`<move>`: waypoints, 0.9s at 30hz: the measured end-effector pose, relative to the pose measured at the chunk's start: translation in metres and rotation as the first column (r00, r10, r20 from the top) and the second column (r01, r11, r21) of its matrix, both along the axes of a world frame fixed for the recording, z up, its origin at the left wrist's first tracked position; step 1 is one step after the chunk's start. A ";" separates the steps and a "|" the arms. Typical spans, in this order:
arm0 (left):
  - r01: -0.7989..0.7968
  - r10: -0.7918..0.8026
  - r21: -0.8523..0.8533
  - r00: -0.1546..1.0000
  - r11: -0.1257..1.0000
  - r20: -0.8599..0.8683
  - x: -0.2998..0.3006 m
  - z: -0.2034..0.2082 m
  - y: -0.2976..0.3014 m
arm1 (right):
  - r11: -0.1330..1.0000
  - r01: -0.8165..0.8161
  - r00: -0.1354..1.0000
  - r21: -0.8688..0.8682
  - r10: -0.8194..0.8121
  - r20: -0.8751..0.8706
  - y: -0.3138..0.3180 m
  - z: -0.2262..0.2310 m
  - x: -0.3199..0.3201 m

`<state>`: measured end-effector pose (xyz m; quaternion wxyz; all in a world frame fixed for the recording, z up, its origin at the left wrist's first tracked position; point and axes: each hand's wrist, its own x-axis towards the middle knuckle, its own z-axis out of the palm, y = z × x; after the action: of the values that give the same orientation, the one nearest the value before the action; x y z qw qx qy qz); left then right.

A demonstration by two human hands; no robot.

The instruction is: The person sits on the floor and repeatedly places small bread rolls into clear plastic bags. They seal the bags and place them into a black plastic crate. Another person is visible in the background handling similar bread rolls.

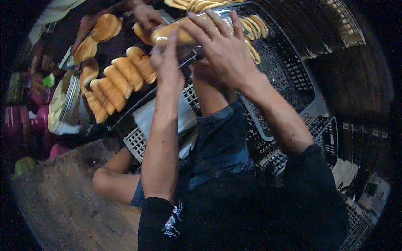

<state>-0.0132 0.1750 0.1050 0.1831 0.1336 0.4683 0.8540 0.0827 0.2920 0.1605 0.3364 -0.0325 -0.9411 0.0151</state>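
Clear-wrapped bread roll (180, 33), soft and crushable, pinched at its ends by left hand (167, 62) and right hand (222, 52) above black crate (289, 79).

Loose bread rolls (119, 81) fill a dark tray (138, 102) beside a black crate (289, 79).

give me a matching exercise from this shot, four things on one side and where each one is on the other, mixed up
Things:
1. bagged bun
2. loose rolls
3. black plastic crate
4. pale bowl

Places:
A. far left, beside the dark tray
B. lined up on the dark tray
C. between the left hand and right hand
D. right of both forearms

Pairs: 1-C, 2-B, 3-D, 4-A
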 end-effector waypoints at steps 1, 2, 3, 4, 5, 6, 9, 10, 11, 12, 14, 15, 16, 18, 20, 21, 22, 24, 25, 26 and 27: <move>0.041 -0.038 -0.147 0.999 0.988 0.018 0.004 -0.002 0.017 | 0.996 0.066 0.995 -0.053 -0.061 0.082 0.026 -0.012 0.006; 0.093 -0.098 -0.241 0.995 0.966 -0.010 0.005 -0.006 0.028 | 0.995 0.057 0.994 -0.086 -0.049 0.101 0.054 -0.027 0.013; 0.136 -0.189 -0.391 0.977 0.910 -0.099 0.010 -0.011 0.026 | 0.921 0.288 0.936 -0.263 -0.213 0.279 0.084 -0.044 0.023; 0.024 -0.176 -0.589 0.963 0.808 -0.203 0.013 -0.019 0.016 | 0.832 0.377 0.909 -0.407 -0.248 0.335 0.115 -0.066 0.034; -0.102 -0.209 -0.711 0.918 0.695 -0.336 0.014 -0.026 -0.003 | 0.765 0.516 0.843 -0.386 -0.376 0.384 0.145 -0.088 0.044; 0.053 -0.414 -0.889 0.896 0.455 -0.159 0.009 -0.033 -0.031 | 0.745 0.570 0.820 -0.346 -0.488 0.300 0.175 -0.113 0.055; 0.123 -0.606 -0.970 0.762 -0.211 0.228 0.030 -0.070 -0.106 | 0.608 0.750 0.624 -0.262 -0.517 0.586 0.250 -0.171 0.065; 0.099 -0.614 -0.916 0.713 -0.388 0.338 0.040 -0.083 -0.121 | 0.590 0.744 0.611 -0.314 -0.412 0.676 0.266 -0.181 0.059; 0.112 -0.616 -0.929 0.720 -0.353 0.321 0.043 -0.095 -0.128 | 0.532 0.762 0.561 -0.370 -0.258 0.787 0.276 -0.183 0.050; 0.119 -0.622 -0.941 0.723 -0.316 0.300 0.045 -0.105 -0.135 | 0.557 0.748 0.531 -0.361 -0.175 0.829 0.280 -0.176 0.036; 0.236 -0.608 -0.937 0.714 -0.258 0.347 0.045 -0.116 -0.141 | 0.767 0.530 0.697 -0.362 -0.151 0.701 0.260 -0.144 0.005; 0.350 -0.584 -0.905 0.693 -0.241 0.423 0.046 -0.117 -0.143 | 0.873 0.368 0.789 -0.321 -0.111 0.604 0.236 -0.122 -0.010; 0.408 -0.556 -0.893 0.705 -0.190 0.441 0.045 -0.116 -0.143 | 0.936 0.230 0.859 -0.266 -0.067 0.507 0.206 -0.094 -0.020; 0.362 -0.540 -0.930 0.797 0.068 0.271 0.049 -0.106 -0.150 | 0.792 -0.022 0.907 -0.610 0.272 0.321 0.126 -0.046 -0.032; 0.236 -0.442 -0.925 0.893 0.298 0.085 0.061 -0.092 -0.162 | 0.870 -0.031 0.697 -0.493 0.372 0.613 0.039 -0.014 -0.032; 0.156 -0.374 -0.906 0.928 0.393 -0.002 0.070 -0.086 -0.167 | 0.905 -0.030 0.616 -0.425 0.352 0.705 -0.001 -0.008 -0.030; 0.101 -0.293 -0.886 0.955 0.452 -0.041 0.078 -0.080 -0.171 | 0.893 -0.139 0.491 -0.428 0.438 0.753 -0.035 -0.003 -0.025; -0.146 -0.170 -0.814 0.943 0.562 -0.287 0.084 -0.071 -0.177 | 0.831 -0.231 0.471 -0.505 0.550 0.690 -0.083 -0.010 -0.017; -0.180 -0.166 -0.858 0.942 0.482 -0.291 0.082 -0.068 -0.177 | 0.662 -0.250 0.605 -0.707 0.677 0.420 -0.098 -0.019 -0.010; -0.261 -0.179 -0.819 0.900 0.510 -0.398 0.079 -0.066 -0.176 | 0.558 -0.183 0.689 -0.809 0.660 0.299 -0.106 -0.025 -0.005; 0.074 -0.137 -0.742 0.990 0.666 -0.024 0.072 -0.064 -0.176 | 0.433 -0.128 0.771 -0.892 0.609 0.185 -0.111 -0.033 0.003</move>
<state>0.0592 -0.0007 0.0411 0.2522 0.1082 0.7719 0.5734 0.0856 0.1808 0.1276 0.0175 0.0226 -0.8452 0.5337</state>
